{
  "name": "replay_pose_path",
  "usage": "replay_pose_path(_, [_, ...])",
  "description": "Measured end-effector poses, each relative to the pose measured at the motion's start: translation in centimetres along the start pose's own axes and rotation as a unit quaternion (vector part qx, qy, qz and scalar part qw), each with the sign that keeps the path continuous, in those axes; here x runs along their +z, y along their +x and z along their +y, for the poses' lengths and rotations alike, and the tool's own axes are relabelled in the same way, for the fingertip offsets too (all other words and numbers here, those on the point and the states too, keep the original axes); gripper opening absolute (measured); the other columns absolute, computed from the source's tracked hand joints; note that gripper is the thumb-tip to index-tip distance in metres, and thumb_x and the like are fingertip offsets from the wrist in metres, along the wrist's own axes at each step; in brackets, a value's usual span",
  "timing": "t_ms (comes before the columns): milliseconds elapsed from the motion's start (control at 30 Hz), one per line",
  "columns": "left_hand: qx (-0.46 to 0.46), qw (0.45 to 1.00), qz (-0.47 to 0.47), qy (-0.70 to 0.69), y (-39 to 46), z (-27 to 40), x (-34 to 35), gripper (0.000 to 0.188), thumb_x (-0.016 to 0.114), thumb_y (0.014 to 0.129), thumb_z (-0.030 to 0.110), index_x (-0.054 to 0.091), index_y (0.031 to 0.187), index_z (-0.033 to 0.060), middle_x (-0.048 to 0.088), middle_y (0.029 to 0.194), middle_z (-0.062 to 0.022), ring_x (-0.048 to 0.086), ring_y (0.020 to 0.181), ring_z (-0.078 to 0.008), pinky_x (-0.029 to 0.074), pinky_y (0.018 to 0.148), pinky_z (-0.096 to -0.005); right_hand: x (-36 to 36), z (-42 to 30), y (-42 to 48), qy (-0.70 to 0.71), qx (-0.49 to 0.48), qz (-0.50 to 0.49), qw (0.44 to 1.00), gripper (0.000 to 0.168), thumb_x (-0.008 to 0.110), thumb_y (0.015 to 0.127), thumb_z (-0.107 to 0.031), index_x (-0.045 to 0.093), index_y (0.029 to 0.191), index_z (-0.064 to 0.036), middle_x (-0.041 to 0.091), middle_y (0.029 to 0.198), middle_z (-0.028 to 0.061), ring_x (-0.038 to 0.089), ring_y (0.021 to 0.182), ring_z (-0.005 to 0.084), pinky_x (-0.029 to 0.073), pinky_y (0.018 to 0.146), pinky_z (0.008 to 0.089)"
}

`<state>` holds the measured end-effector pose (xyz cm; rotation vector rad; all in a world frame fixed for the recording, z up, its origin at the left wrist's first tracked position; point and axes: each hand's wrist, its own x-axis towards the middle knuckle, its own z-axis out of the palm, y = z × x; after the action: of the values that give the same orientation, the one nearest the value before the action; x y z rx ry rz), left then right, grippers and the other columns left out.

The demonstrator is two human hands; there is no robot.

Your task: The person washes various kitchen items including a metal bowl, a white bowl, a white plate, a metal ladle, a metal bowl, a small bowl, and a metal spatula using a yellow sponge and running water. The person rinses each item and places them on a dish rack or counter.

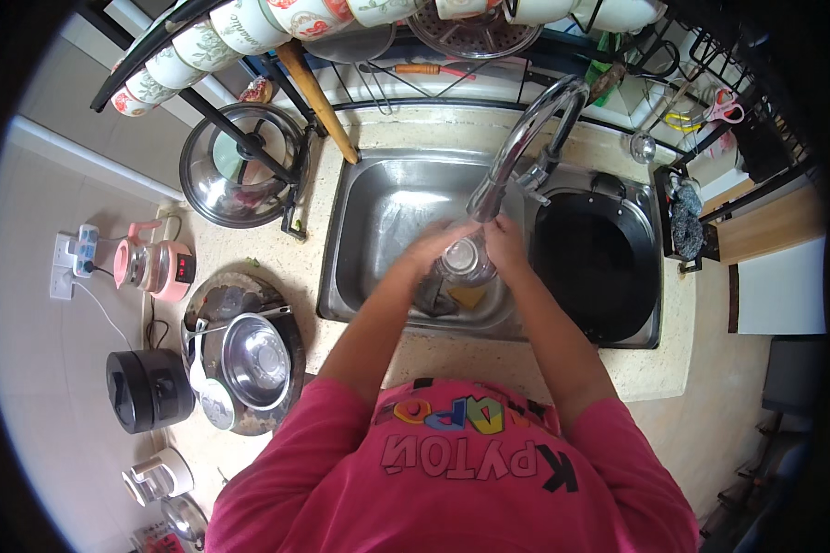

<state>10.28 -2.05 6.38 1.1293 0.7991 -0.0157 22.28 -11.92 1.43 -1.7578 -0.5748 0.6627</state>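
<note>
Both hands grip a clear, round vessel, likely glass, just below the spout of the chrome faucet. My left hand is on its left side and my right hand on its right. The fingertips are partly hidden under the spout, and I cannot tell if water runs. Beneath the vessel, in the left basin of the stainless steel sink, lie a yellow sponge and a grey cloth-like item. A large black pan fills the right basin.
A rack with hanging cups overhangs the sink's back. At left are a glass lid, a pink electric kettle, and a round board bearing a metal bowl. Scouring pads sit right of the sink.
</note>
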Motion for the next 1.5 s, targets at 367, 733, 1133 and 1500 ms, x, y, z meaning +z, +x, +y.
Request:
replay_pose_path(367, [0.378, 0.787, 0.091, 0.48, -2.3, -2.1, 1.6, 0.023, 0.064, 0.077, 0.009, 0.06, 0.099, 0.0028, 0.066, 0.09, -0.0096, 0.063, 0.085, -0.0254, 0.046, 0.078, -0.0371, -1.6, -2.5, -1.3, 0.28, 0.304, -0.182, 0.892, 0.054, 0.053, 0.085, -0.047, 0.043, 0.124, -0.011, 0.053, 0.104, 0.0041, 0.057, 0.077, 0.0167, 0.049, 0.057, 0.0318])
replay_pose_path(733, [0.443, 0.429, 0.062, 0.784, 0.6, -3.4, -5.5, 0.046, 0.044, 0.081, 0.017, 0.043, 0.127, 0.0129, 0.034, 0.14, -0.0086, 0.028, 0.132, -0.0201, 0.011, 0.112, -0.0447, -0.3, 0.1, -1.0, 0.17, 0.19, -0.199, 0.946, 0.054, 0.048, 0.087, -0.044, 0.034, 0.129, -0.013, 0.052, 0.115, 0.0107, 0.06, 0.091, 0.0259, 0.056, 0.057, 0.0412])
replay_pose_path(1133, [0.364, 0.664, 0.021, 0.653, -2.6, -1.3, -0.2, 0.052, 0.048, 0.086, 0.035, 0.037, 0.132, 0.0124, 0.034, 0.136, -0.0163, 0.031, 0.127, -0.0284, 0.022, 0.103, -0.0486, -1.6, 0.8, 0.9, 0.239, 0.268, -0.153, 0.921, 0.045, 0.051, 0.086, -0.034, 0.036, 0.126, -0.019, 0.056, 0.107, 0.0106, 0.063, 0.074, 0.0242, 0.054, 0.052, 0.0383])
replay_pose_path(1500, [0.355, 0.639, -0.007, 0.683, 3.6, 2.8, -1.7, 0.025, 0.067, 0.068, 0.022, 0.065, 0.091, 0.0128, 0.065, 0.087, -0.0145, 0.062, 0.076, -0.0324, 0.05, 0.067, -0.0408, -1.1, -2.7, 0.3, 0.074, 0.205, -0.309, 0.926, 0.048, 0.057, 0.076, -0.015, 0.046, 0.123, -0.012, 0.058, 0.103, 0.0105, 0.062, 0.086, 0.0289, 0.056, 0.055, 0.048])
